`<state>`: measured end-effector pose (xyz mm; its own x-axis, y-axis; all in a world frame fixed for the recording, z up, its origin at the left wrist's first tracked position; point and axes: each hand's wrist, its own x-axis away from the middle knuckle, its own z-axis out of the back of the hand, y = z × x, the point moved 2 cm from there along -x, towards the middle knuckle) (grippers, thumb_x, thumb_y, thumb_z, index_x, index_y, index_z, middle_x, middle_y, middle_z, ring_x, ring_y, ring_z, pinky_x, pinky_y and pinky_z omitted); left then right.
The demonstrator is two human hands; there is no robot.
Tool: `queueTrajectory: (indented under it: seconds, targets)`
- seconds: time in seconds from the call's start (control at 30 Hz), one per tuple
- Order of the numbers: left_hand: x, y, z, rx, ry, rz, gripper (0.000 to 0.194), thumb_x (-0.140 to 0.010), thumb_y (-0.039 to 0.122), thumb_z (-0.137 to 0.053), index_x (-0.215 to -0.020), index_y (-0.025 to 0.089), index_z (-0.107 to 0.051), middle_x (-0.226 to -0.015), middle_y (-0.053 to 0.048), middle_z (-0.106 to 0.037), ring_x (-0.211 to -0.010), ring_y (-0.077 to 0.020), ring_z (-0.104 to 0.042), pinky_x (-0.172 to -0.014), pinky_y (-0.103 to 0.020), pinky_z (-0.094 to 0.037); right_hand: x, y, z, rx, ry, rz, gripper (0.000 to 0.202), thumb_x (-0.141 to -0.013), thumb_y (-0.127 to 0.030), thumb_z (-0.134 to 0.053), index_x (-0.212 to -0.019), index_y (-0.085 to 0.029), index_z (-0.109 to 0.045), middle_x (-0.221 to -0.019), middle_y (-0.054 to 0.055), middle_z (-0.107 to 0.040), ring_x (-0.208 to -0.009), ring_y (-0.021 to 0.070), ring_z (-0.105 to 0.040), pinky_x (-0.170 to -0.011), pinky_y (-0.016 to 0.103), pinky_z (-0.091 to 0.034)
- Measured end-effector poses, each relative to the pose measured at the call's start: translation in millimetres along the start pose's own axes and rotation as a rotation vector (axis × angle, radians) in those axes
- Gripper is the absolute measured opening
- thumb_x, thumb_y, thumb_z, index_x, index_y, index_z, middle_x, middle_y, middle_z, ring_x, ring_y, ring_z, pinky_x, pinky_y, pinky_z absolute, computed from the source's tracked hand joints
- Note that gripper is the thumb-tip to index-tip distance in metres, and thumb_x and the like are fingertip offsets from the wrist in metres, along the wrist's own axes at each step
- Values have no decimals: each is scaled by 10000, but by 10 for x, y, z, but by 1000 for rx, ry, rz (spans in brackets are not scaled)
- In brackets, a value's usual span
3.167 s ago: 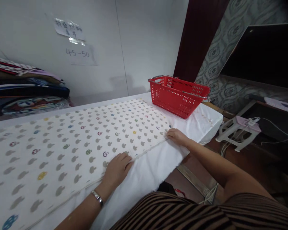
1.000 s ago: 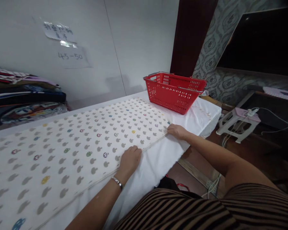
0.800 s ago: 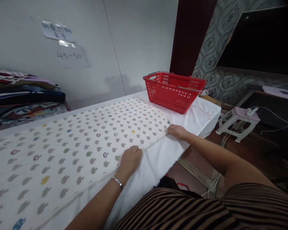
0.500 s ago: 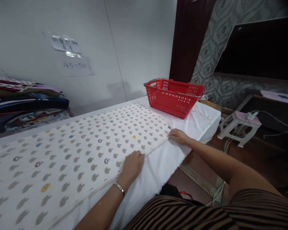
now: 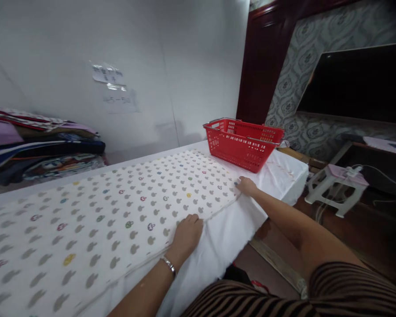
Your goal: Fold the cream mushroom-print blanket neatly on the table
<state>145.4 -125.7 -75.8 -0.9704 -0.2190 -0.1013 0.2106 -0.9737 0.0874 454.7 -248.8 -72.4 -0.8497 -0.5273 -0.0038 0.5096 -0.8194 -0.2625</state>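
Since the earliest frame, the left hand (image 5: 187, 233) has moved rightward along the near edge of the long cream cotton-like cloth printed with grey and coloured mushroom shapes (image 5: 119, 229). The right hand (image 5: 248, 186) sits slightly higher at the cloth's right end than half a second ago, and the view has shifted so that the red perforated plastic basket (image 5: 240, 147) appears lower.

The cloth spreads from the lower left to the centre of the frame, flat on the white-draped desk (image 5: 224, 233). Its near edge runs beneath the left fingers, which lie close together, palm down. Its right end meets the right fingertips, bent and close together; whether either hand pinches the fabric I cannot tell.

Counted: one patterned cloth, one basket right of centre with two metal handles, one silver metal bracelet (image 5: 169, 265) on the left wrist, and one white plastic stool with a pink top (image 5: 345, 175) at the right. At the upper left, a stack of folded multicoloured textiles (image 5: 59, 141) has too many overlapping layers to count.
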Motion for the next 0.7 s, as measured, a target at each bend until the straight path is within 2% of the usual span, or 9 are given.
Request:
queueTrajectory:
  seconds: [0.2, 0.33, 0.4, 0.47, 0.53, 0.6, 0.63, 0.7]
  targets:
    - [-33, 34, -136, -31, -18, -37, 195, -853, 87, -409, -903, 144, -590, -916, -95, -586, -901, -220, -531, -764, -353, -423, -80, 24, 16, -9, 9, 35, 471, -846, -256, -491, -1281, -76, -488, -1048, 167, -665, -942, 248, -641, -723, 292, -470]
    - [-32, 22, -248, -18, 44, -57, 194, -836, 72, -412, -915, 147, -573, -917, -96, -578, -901, -226, -525, -760, -370, -427, -71, 125, 1, 98, -22, 35, 517, -817, -189, -447, -1330, -124, -457, -1097, 157, -649, -989, 254, -628, -748, 317, -479]
    - [-38, 16, -303, -18, 79, -68, 194, -831, 74, -414, -910, 154, -572, -904, -97, -573, -891, -229, -524, -740, -378, -428, -28, 113, -4, 160, 18, 72, 534, -809, -172, -426, -1340, -123, -445, -1108, 172, -637, -997, 278, -620, -760, 367, -490]
    - [-52, 19, -347, -21, 87, -86, 173, -835, 104, -427, -887, 163, -581, -881, -104, -571, -873, -230, -526, -711, -380, -425, 47, 1, -38, 191, 132, 238, 532, -800, -164, -421, -1331, -134, -457, -1176, 185, -601, -1070, 302, -582, -822, 429, -485]
    - [-67, 36, -367, -17, 70, -120, 139, -845, 167, -453, -862, 169, -591, -858, -113, -570, -858, -227, -532, -681, -376, -420, 173, -192, -155, 135, 217, 538, 523, -821, -218, -428, -1341, -170, -452, -1288, 173, -535, -1203, 302, -496, -942, 469, -438]
    - [-75, 61, -360, -13, 57, -163, 139, -852, 229, -472, -853, 167, -596, -842, -120, -571, -843, -217, -541, -649, -371, -412, 337, -373, -369, 8, 182, 830, 541, -855, -338, -432, -1389, -253, -400, -1389, 130, -454, -1305, 275, -394, -1036, 459, -379]
    - [-77, 72, -348, -15, 61, -180, 151, -857, 248, -470, -851, 166, -597, -838, -121, -571, -836, -212, -547, -632, -368, -407, 413, -430, -500, -44, 136, 919, 562, -859, -389, -437, -1411, -324, -358, -1427, 98, -414, -1328, 265, -359, -1046, 461, -373]
    - [-75, 90, -321, -25, 81, -186, 184, -875, 256, -441, -832, 172, -599, -834, -123, -573, -813, -194, -559, -596, -354, -392, 516, -455, -769, -79, 72, 998, 603, -842, -447, -454, -1408, -504, -253, -1428, 49, -415, -1317, 275, -357, -1005, 525, -387]
